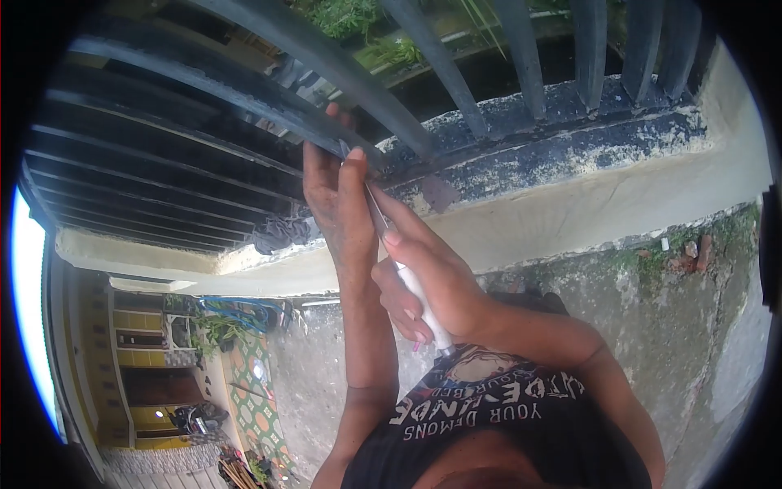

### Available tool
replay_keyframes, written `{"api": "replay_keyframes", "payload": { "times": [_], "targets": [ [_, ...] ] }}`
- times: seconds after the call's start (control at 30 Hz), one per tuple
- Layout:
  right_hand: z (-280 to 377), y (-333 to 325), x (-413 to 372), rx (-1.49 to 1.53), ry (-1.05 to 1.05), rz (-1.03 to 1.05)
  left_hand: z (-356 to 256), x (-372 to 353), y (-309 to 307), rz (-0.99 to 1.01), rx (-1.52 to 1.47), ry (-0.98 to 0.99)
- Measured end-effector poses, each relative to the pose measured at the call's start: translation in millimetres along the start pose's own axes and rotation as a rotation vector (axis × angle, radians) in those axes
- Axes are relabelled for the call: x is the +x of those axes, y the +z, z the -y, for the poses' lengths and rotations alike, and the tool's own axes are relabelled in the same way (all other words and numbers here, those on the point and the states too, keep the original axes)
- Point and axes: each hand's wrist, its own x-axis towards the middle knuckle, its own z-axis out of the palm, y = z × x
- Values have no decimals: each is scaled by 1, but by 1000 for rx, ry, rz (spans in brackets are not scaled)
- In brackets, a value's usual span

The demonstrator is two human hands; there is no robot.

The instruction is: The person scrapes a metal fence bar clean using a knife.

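Right hand [423, 285] is clenched round a slim white-handled tool [429, 319], fingers curled under the handle and the thumb lying along the top. The thin shaft runs up and away from the fist, and its tip sits against the underside of the black fence rail [244, 102]. What kind of tip it has I cannot make out from here. Left hand [334, 196] is right beside that tip, clasping the same rail, thumb pressed on the near face and a fingertip showing over the far side. The two hands are touching at the tool's shaft. Black upright bars [432, 57] rise off the dark, flaking top of a concrete ledge [570, 212]. A dark rag [277, 232] lies bunched on the ledge, just beside the left wrist. Green plants [350, 16] show through the bars.
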Motion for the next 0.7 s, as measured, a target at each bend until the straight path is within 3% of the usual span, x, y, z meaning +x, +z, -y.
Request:
{"api": "replay_keyframes", "payload": {
  "times": [0.43, 0.6, 0.67, 0.7],
  "targets": [
    [6, 0, -1, -61, 42, 47, -17, -6, 8, -85, 37, -12],
    [-2, -10, 2, -9, 94, 10, 16, -15, -9, -92, 95, -41],
    [-6, 3, -8, -235, 65, 52, -12, -20, -4, -220, 64, 153],
    [-5, 6, -9, -261, 38, 62, -14, -21, -9, -178, 119, 158]
  ]
}}
